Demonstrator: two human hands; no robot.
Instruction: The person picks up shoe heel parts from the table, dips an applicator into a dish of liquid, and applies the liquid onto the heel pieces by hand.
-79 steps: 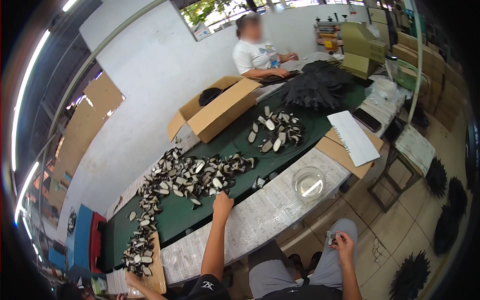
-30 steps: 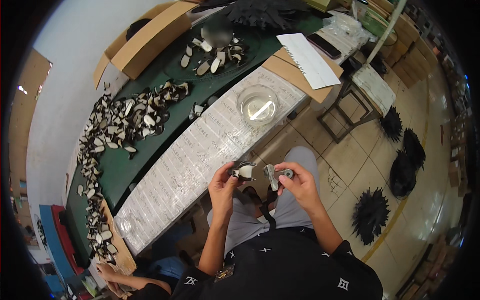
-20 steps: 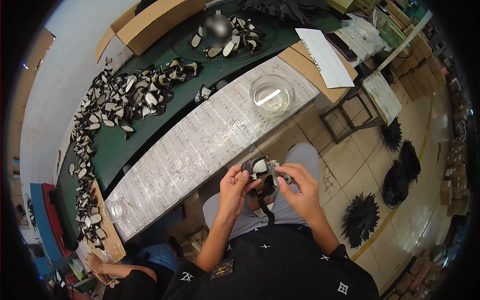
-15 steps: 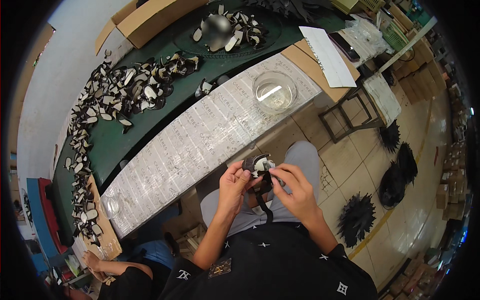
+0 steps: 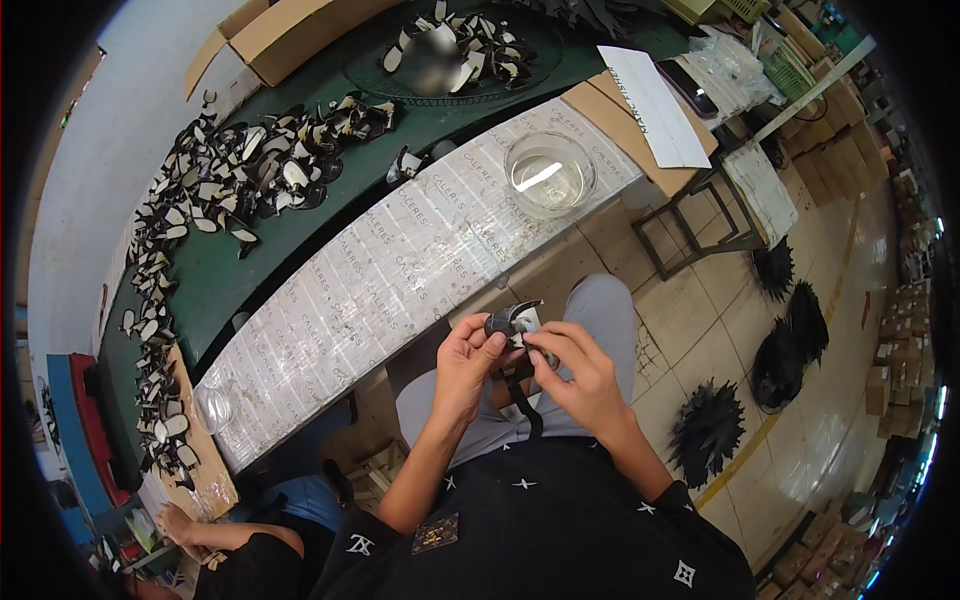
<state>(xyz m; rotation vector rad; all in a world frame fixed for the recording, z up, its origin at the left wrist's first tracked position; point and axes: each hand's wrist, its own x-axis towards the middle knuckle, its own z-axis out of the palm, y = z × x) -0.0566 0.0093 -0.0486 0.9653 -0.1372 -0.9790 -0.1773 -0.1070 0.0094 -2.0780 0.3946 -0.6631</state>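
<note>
Black-and-white piece (image 5: 506,322) sits just below centre frame, up off the lap, between the two hands. Long axis runs roughly sideways, tilting a bit up toward the right; a dark tip sticks out at that upper-right end. From the right fingertips it lies up and to the left; left hand (image 5: 464,370) is nearer, right on its left end. Left grip: thumb and fingers clamped on the piece, no gap. Right hand (image 5: 585,378): thumb and fingertips together, pinched on a small grey item (image 5: 545,356) (mostly hidden by the fingers, shape unclear) at the piece's right side. Whether the two items touch, can't tell.

Around: heap of similar pieces (image 5: 255,165) upper left on the green tabletop (image 5: 220,285); taped white ledge (image 5: 400,262) running diagonally above the hands, clear round bowl (image 5: 550,207) toward its upper-right end. Co-worker's hand (image 5: 178,525) lower left, well apart.
</note>
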